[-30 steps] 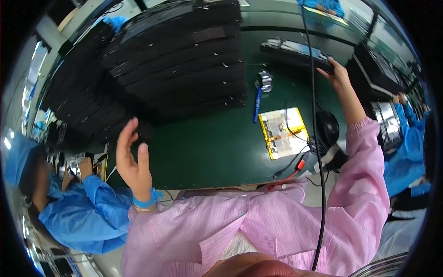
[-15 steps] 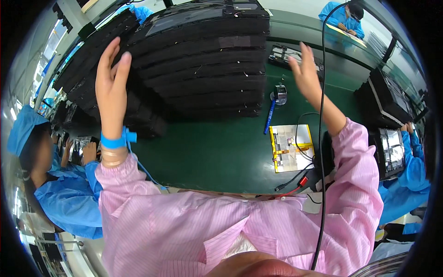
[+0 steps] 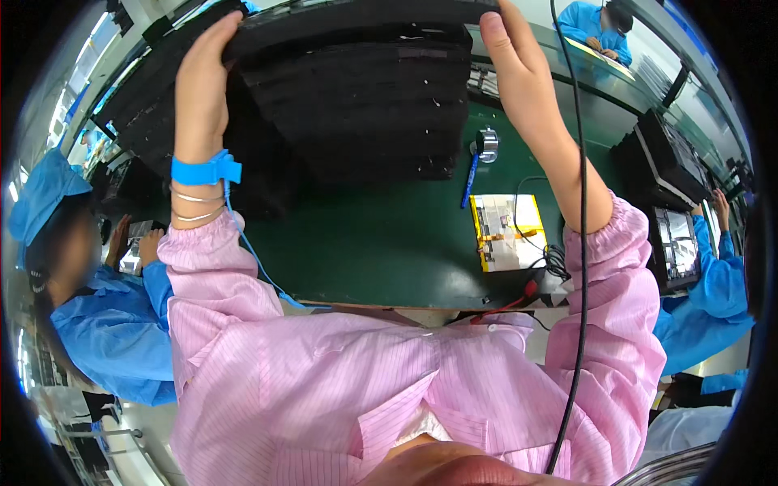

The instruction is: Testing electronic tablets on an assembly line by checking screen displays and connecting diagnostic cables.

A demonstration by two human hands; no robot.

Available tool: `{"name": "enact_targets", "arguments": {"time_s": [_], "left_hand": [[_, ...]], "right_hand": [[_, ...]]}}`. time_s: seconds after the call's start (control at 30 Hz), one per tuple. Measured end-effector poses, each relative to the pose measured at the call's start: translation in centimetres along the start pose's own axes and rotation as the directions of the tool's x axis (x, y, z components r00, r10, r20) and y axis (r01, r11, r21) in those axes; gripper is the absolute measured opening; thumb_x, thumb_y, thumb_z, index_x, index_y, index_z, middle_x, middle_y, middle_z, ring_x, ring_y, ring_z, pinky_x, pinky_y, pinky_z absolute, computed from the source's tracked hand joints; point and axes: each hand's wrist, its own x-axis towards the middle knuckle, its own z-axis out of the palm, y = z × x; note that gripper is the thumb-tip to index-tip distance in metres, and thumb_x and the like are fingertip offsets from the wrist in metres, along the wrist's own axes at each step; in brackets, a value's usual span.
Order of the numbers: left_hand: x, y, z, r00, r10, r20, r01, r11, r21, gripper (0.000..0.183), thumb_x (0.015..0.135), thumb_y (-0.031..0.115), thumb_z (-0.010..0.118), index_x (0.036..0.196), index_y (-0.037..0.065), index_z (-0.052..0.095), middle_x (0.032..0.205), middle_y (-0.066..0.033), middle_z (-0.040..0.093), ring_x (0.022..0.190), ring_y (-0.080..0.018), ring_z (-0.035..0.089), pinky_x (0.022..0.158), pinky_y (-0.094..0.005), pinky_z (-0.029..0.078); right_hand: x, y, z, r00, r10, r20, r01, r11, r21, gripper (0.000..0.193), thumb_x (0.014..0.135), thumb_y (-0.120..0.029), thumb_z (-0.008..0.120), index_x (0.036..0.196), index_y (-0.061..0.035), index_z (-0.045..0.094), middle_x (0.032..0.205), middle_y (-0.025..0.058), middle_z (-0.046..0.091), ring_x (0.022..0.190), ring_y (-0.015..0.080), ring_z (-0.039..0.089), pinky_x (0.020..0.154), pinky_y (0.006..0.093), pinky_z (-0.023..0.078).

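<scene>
A tall stack of black trays stands at the far side of the green table. My left hand is at the left end of the topmost black tray, fingers bent against its edge. At the tray's right end is my right hand, its thumb by the near corner and its other fingers partly cut off by the picture's top. Between the hands, the tray looks raised and tipped on its near side. A blue wrist strap with a coiled cord circles my left wrist.
On the green table lie a flat silver pack with yellow edges, a blue pen, a small silver roll-like item and cables. A black cable hangs before my right arm. Blue-clad people work on both sides.
Both hands have moved farther forward from open above the stack onto the top tray's ends. The tray's near side has tipped up. The whole view has shifted slightly.
</scene>
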Motion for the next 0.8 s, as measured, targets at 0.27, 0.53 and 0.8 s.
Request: {"name": "enact_targets", "arguments": {"time_s": [0.27,0.53,0.8], "left_hand": [[-4.7,3.9,0.6,0.979,0.168,-0.112,-0.180,0.978,-0.105,0.040,0.095,0.012,0.037,0.127,-0.003,0.056,0.131,-0.0151,0.056,0.124,-0.0247,0.050,0.108,-0.0377,0.037],[-17.8,5.0,-1.5,0.922,0.320,-0.218,-0.321,0.947,0.033,0.060,0.093,0.029,0.045,0.140,-0.007,0.034,0.141,-0.0233,0.042,0.126,-0.0346,0.047,0.105,-0.0465,0.040],[-28.9,-1.4,-5.4,0.991,0.083,-0.108,-0.063,0.982,0.176,0.061,0.092,0.029,0.042,0.139,-0.010,0.034,0.145,-0.0304,0.033,0.133,-0.0398,0.038,0.108,-0.0469,0.034]], "right_hand": [[-1.4,-5.4,-0.5,0.993,-0.034,0.116,-0.012,0.929,0.369,0.063,0.097,-0.019,0.055,0.145,0.0008,0.019,0.125,0.0096,0.044,0.096,0.0110,0.047,0.086,0.0248,0.040],[-11.3,-6.5,-2.5,0.919,-0.319,0.230,0.293,0.946,0.142,0.091,0.085,-0.039,0.068,0.146,0.0023,0.015,0.150,0.0343,0.016,0.140,0.0454,0.021,0.112,0.0512,0.021],[-21.3,-8.6,-3.6,0.763,0.320,0.561,-0.452,0.885,0.110,0.080,0.070,0.014,0.051,0.145,0.0003,0.030,0.154,0.0318,0.004,0.145,0.0403,0.009,0.114,0.0389,0.015]]}}
